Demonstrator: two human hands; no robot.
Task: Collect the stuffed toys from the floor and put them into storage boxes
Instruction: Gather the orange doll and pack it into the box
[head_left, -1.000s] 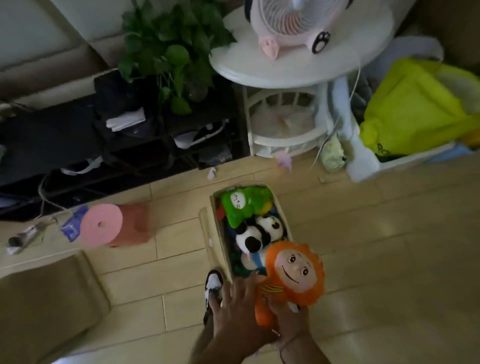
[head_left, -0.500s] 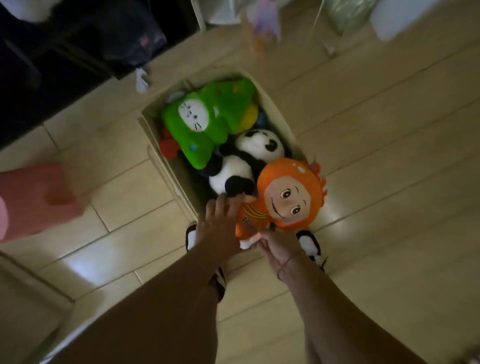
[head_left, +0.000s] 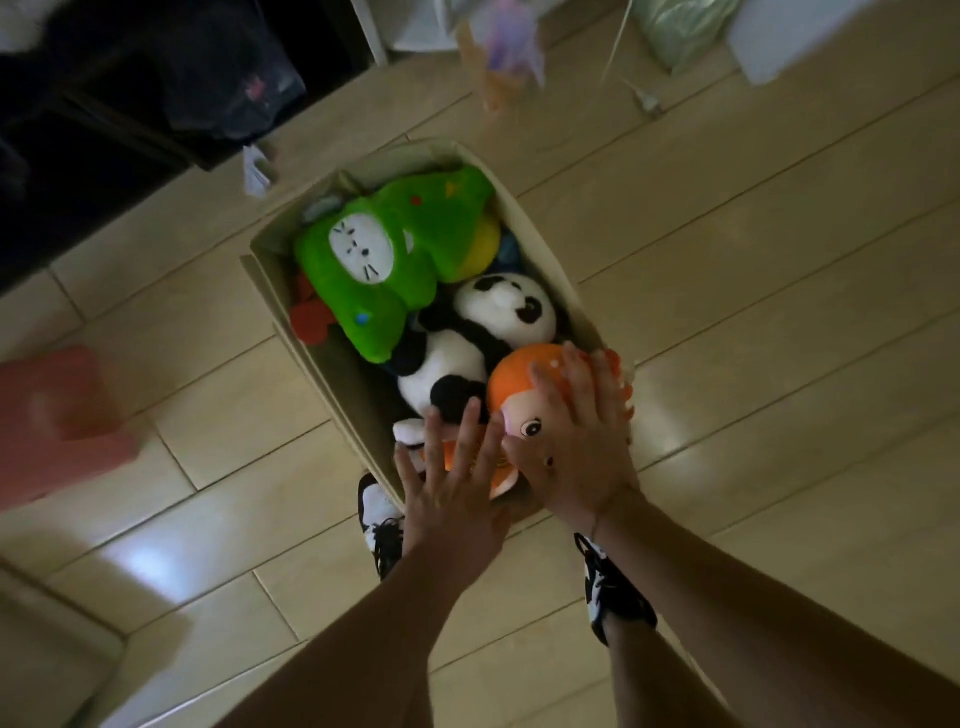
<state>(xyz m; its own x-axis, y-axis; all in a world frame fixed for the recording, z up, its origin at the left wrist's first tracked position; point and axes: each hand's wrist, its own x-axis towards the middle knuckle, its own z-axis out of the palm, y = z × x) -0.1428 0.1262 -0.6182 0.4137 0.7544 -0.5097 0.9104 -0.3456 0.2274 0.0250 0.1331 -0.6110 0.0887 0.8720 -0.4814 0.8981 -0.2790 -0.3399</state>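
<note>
A beige storage box (head_left: 283, 312) stands on the wooden floor, packed with a green plush (head_left: 395, 260), a panda plush (head_left: 467, 353) and other toys beneath them. An orange doll (head_left: 514, 384) lies at the box's near end. My right hand (head_left: 576, 441) presses flat on the doll's head and face with straight fingers. My left hand (head_left: 452, 488) presses on the doll's body, fingers spread and straight. Most of the doll is hidden under both hands.
My two black-and-white shoes (head_left: 382, 525) stand just in front of the box. A pink stool (head_left: 57, 421) lies at the left. A dark shelf unit (head_left: 130, 104) fills the upper left, and white furniture legs and a bag (head_left: 680, 31) sit beyond the box.
The orange doll went from being held above the box's near end down into the box. My right hand moved from under the doll onto its head, and both hands now press it down.
</note>
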